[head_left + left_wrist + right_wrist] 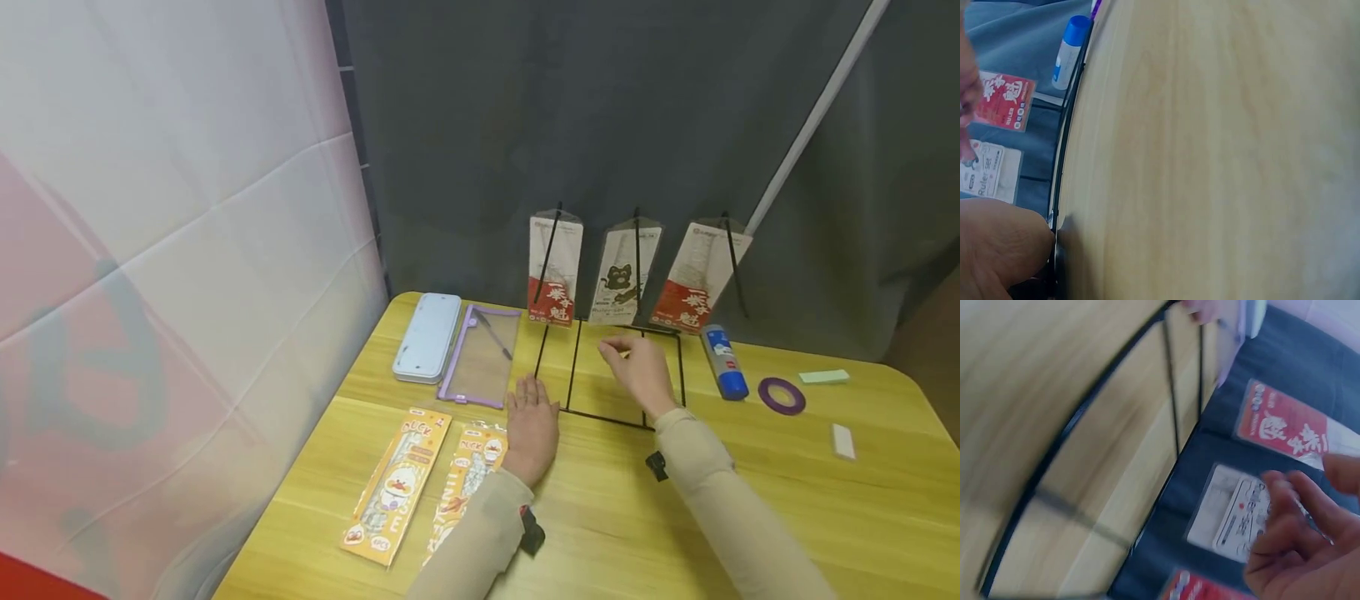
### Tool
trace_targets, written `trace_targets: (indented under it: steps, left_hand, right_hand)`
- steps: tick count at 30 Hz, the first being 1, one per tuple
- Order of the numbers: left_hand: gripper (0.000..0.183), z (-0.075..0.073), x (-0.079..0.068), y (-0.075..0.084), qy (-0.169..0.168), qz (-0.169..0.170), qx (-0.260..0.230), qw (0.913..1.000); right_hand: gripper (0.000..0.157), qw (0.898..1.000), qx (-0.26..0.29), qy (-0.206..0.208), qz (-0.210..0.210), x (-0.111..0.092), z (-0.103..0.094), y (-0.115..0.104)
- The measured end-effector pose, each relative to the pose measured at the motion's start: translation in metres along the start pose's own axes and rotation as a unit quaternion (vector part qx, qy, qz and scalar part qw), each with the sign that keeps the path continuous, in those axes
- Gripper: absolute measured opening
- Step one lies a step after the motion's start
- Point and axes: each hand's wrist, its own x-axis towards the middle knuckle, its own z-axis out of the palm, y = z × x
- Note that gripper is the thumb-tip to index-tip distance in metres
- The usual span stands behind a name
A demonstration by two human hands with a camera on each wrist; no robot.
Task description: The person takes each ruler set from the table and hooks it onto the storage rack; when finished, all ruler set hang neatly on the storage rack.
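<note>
The right hand's (pixel 636 372) fingers are curling loosely, thumb apart from them in the right wrist view, and appear to be holding nothing; they are hovering just before a white, cat-printed ruler packet (pixel 618 279). The left hand's (pixel 532 429) fingers are lying straight and close together, touching the near left part of a black wire rack (pixel 607 418). That rack is standing on the yellow wood-grain surface (pixel 600 517), its hooks carrying the cat-printed packet between a left red-and-white packet (pixel 562 275) and a right red-and-white packet (pixel 693 279). Left of the rack, a purple-edged translucent pouch (pixel 480 367) is lying beside a pale blue box (pixel 427 337). Nearer, two orange duck-printed packets (pixel 397 487) are lying side by side, the right one partly hidden by the left sleeve. Right of the rack, a blue-capped grey glue stick (pixel 723 362) is lying near a purple ring (pixel 767 396). A dark grey curtain (pixel 615 108) is hanging behind.
</note>
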Motion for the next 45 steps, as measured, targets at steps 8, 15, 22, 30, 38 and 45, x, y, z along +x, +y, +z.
trace_targets:
  steps: [8,15,22,30,38,45]
  left_hand:
    - [0.057,0.001,0.001,-0.002,0.003,0.018,0.017,0.9997]
    - [0.059,-0.003,0.002,-0.005,-0.014,0.026,0.016,0.9994]
    - [0.060,-0.003,0.006,-0.010,-0.017,0.018,-0.014,0.9996]
    - [0.061,-0.009,0.004,-0.009,0.001,0.037,-0.082,0.9960]
    - [0.050,-0.037,-0.021,-0.010,0.110,0.124,-0.196,0.9666]
    - [0.037,-0.072,-0.076,-0.028,0.136,0.142,-0.222,0.9550]
  right_hand:
    - [0.067,0.987,-0.106,-0.113,0.030,-0.047,-0.015,0.036]
    - [0.071,0.984,-0.153,-0.081,0.044,-0.082,-0.023,0.063]
    - [0.069,0.975,-0.191,-0.106,0.042,-0.091,-0.025,0.086]
    - [0.068,0.980,-0.146,-0.128,0.048,-0.083,-0.026,0.112]
    - [0.064,0.980,-0.147,-0.121,0.064,-0.079,-0.022,0.114]
    - [0.062,0.976,-0.173,-0.114,0.061,-0.079,-0.018,0.113]
